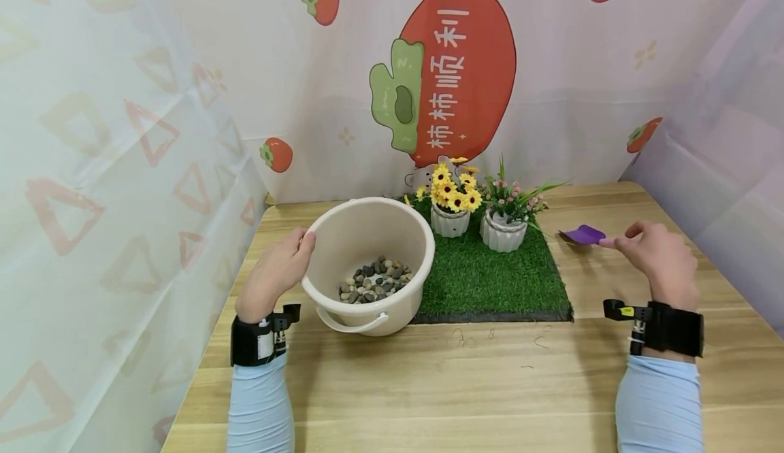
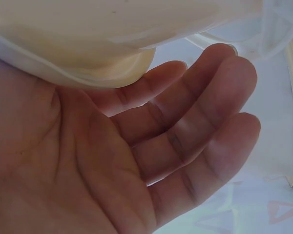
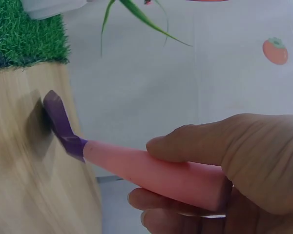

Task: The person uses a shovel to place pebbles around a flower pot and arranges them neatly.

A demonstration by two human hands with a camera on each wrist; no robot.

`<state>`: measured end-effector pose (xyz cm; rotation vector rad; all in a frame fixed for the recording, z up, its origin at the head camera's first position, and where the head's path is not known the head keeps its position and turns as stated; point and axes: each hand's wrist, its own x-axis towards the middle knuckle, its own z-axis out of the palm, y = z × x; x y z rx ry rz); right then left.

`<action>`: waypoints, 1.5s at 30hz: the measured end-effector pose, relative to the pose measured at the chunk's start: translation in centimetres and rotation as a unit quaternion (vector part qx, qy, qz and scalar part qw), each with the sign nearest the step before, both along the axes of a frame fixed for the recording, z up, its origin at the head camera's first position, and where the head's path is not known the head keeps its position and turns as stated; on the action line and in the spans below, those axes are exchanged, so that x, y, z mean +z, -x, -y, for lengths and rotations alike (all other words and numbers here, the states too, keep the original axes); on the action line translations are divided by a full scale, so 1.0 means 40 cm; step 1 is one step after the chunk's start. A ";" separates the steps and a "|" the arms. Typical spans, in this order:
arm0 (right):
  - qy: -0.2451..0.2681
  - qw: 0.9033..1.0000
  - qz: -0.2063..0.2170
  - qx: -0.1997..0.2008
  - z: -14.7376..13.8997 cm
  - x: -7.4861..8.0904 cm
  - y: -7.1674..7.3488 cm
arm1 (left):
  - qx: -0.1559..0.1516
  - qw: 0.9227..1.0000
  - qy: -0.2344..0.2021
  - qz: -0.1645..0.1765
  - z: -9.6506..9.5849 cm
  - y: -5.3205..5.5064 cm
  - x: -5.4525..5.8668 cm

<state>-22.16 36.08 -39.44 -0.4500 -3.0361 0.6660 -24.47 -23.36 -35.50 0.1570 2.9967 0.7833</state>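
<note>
On the left of the head view, a beige bucket has several pebbles on its bottom. My left hand holds its rim from the left side, thumb over the edge. In the left wrist view the fingers curve beneath the rim outside the bucket wall; the thumb is hidden. At the right, my right hand grips a small garden trowel by its pink handle, thumb on top and fingers below. The trowel's purple blade is held just above the wooden table.
Behind and right of the bucket lies a green artificial grass mat. On it stand a white pot of yellow flowers and a white pot of pink flowers. Printed curtains enclose the wooden table.
</note>
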 end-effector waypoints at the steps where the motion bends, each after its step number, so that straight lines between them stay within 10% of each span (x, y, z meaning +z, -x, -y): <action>1: -0.002 1.000 -0.007 -0.001 0.000 0.002 -0.002 | 0.000 1.000 0.001 -0.001 0.000 0.001 0.000; 30: -0.009 0.997 -0.073 -0.013 0.021 0.055 -0.040 | -0.004 1.000 0.008 0.004 -0.004 0.004 -0.005; 45: -0.056 0.993 -0.032 0.098 -0.029 0.127 0.011 | -0.005 1.000 -0.005 0.000 0.000 0.003 -0.004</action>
